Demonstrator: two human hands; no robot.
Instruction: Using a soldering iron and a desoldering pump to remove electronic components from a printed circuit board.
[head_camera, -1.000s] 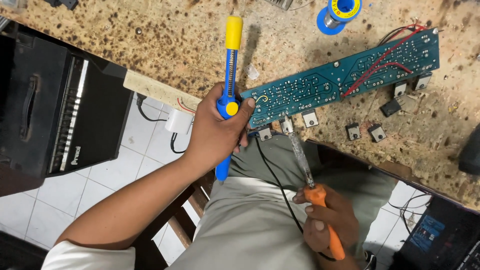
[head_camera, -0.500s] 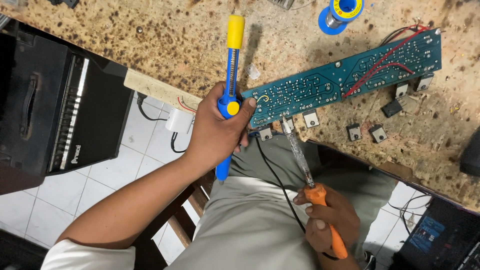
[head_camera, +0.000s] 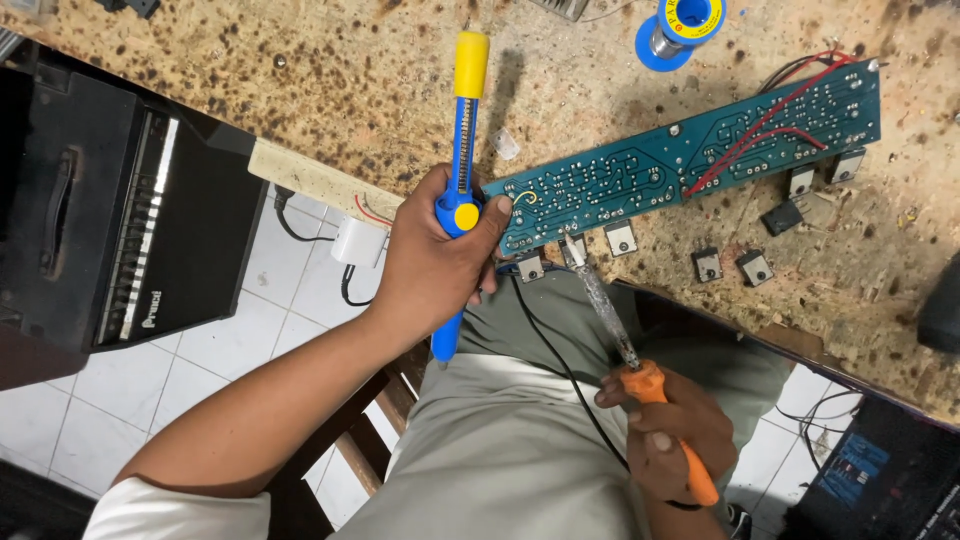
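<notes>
My left hand (head_camera: 435, 268) grips a blue desoldering pump with a yellow plunger (head_camera: 465, 110), thumb by its yellow button, and also touches the left end of a long green circuit board (head_camera: 700, 155). The board lies solder side up on the workbench, with red wires (head_camera: 760, 120) across its right part. My right hand (head_camera: 680, 445) holds a soldering iron by its orange handle (head_camera: 655, 388). The iron's metal shaft (head_camera: 600, 295) slants up, and its tip meets the board's near edge beside a small tabbed component (head_camera: 620, 238).
A blue solder spool (head_camera: 685, 25) stands at the back of the stained bench (head_camera: 300, 90). Several loose tabbed components (head_camera: 730, 265) lie near the bench edge. A black amplifier box (head_camera: 110, 220) sits on the floor at left, a white adapter (head_camera: 358, 242) hangs nearby, and a wooden chair (head_camera: 360, 440) is under me.
The soldering iron's tip has crept up to the board's near edge. My left hand and the pump have stayed put.
</notes>
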